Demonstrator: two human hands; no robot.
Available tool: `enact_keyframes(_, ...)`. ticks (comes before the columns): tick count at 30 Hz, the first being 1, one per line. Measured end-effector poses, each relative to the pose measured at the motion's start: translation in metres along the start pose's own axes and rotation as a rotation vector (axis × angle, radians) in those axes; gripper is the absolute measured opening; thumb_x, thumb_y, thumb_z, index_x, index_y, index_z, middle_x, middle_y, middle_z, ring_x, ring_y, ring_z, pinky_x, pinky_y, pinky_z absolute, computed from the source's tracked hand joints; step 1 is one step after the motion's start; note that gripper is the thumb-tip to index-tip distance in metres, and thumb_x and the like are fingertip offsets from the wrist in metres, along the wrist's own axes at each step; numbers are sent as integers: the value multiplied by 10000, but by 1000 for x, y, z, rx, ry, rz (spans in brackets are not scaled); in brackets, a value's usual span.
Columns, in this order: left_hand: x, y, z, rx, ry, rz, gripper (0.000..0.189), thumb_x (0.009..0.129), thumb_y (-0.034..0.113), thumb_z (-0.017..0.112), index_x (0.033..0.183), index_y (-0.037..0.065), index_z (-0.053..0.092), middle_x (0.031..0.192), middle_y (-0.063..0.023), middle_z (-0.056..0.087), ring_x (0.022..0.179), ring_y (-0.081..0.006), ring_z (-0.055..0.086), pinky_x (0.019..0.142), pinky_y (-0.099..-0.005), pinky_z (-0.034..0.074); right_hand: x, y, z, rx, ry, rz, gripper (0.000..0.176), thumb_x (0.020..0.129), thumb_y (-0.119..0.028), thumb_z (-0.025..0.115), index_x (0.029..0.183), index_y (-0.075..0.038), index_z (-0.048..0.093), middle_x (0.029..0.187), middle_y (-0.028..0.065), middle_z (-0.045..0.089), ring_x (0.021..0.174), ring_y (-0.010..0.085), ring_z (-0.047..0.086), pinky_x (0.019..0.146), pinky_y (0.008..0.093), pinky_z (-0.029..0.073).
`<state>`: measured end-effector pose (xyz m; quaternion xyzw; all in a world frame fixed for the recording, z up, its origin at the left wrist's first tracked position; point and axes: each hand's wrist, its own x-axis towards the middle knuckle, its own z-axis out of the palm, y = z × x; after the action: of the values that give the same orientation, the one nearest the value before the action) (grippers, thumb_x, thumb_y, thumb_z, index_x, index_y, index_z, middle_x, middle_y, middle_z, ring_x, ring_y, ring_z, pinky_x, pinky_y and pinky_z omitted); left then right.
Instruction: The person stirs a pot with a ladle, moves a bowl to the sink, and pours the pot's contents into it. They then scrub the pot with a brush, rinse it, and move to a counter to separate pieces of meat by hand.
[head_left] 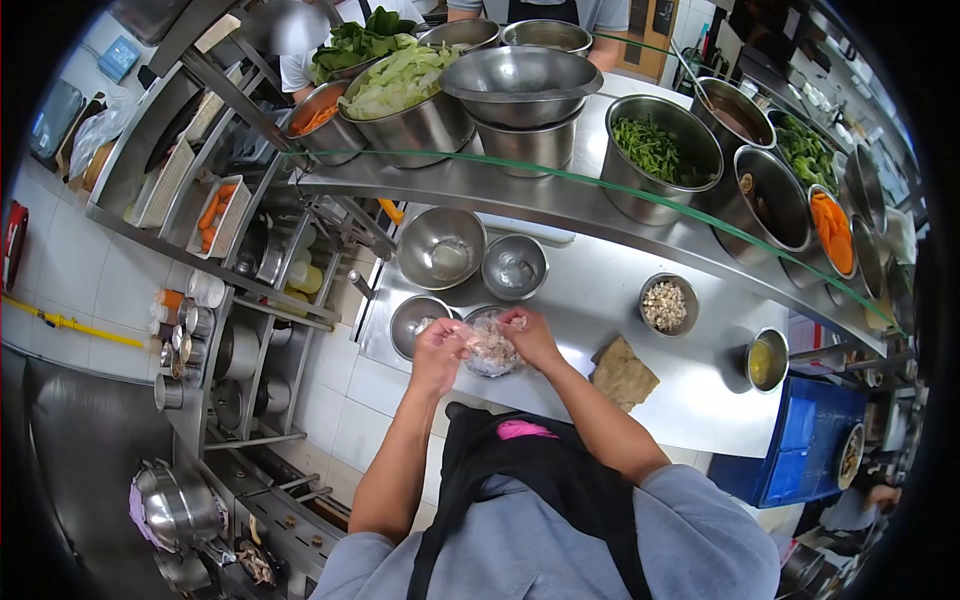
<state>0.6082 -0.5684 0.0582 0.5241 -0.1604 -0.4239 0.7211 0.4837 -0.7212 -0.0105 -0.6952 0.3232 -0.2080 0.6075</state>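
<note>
Both hands are over a steel bowl [490,368] lined with a clear plastic bag [488,342] that holds pale pinkish food. My left hand [443,352] pinches the bag's edge on the bowl's left side, its fingers closed. On the right side, my right hand [528,335] has its fingers closed on something too small to make out, close to the bag. A small steel bowl [412,325] stands just left of my left hand. Behind the hands are a large empty-looking bowl [441,248] and a smaller one [515,267].
A bowl of chopped pieces [668,305], a brown slab [624,374] and a bowl of yellow liquid [766,360] stand to the right. Above runs a metal shelf [400,180] with vegetable pots. People stand behind it; a blue bin [810,430] is at the lower right.
</note>
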Motion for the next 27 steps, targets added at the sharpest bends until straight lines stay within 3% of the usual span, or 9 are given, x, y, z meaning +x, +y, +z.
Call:
enact_keyframes(1,-1,10,3,-163,-4,-6,110,857,-42,614,957,-1,635,904,-58,647,743,-121,598,635,-248,482,-2,2,-2,1,1,0,188,808,-170,725,904,-11,696,830,81,705,790,158,638,750,327,511)
enact_keyframes(4,-2,37,10,-121,-90,-35,122,879,-1,604,999,6,627,938,-47,650,798,-117,594,670,-249,473,-8,5,-5,39,-77,46,205,817,-138,704,980,-15,682,851,39,680,798,131,623,769,276,497)
enact_keyframes(6,5,36,7,-69,-135,-106,126,886,24,597,1008,14,624,938,-39,647,808,-112,589,686,-248,467,-11,5,-1,569,-269,265,233,858,-147,688,1048,-15,665,877,39,675,779,109,624,708,247,507)
enact_keyframes(9,18,9,-6,20,-165,-212,161,895,85,589,1044,26,608,930,-20,629,824,-98,575,719,-241,447,-13,-7,1,818,-381,418,229,896,-176,679,1064,-24,651,878,30,661,756,76,618,621,210,497)
enact_keyframes(16,15,-44,-2,172,-18,-35,190,919,100,613,1103,62,583,942,-31,606,765,-77,522,677,-231,411,-21,-10,5,485,-348,308,184,869,-158,696,1007,-43,658,852,15,663,688,68,607,561,206,457)
enact_keyframes(19,15,-40,-10,41,-19,-145,228,935,100,591,1154,43,566,969,-42,605,758,-83,530,658,-221,415,-17,7,10,655,-235,292,178,854,-130,700,1001,-38,663,846,26,674,701,85,621,584,232,479)
enact_keyframes(21,10,-28,-6,-291,15,-234,243,943,87,561,1179,28,554,946,-42,610,735,-85,529,632,-212,409,-14,17,9,614,-223,310,206,846,-107,696,1034,-29,665,848,41,684,714,101,630,625,255,501)
enact_keyframes(25,13,-36,-10,-328,-18,-253,273,939,120,599,1188,12,567,936,-38,622,768,-95,551,638,-231,427,-21,-5,11,537,-300,374,199,835,-100,716,1010,-15,672,851,36,667,727,93,608,626,252,493)
enact_keyframes(27,16,-52,-19,-173,-69,-208,270,948,143,602,1188,21,573,918,-24,614,747,-80,533,637,-226,427,-22,1,21,367,-254,293,206,832,-137,730,989,-11,687,820,32,663,719,87,594,623,248,479)
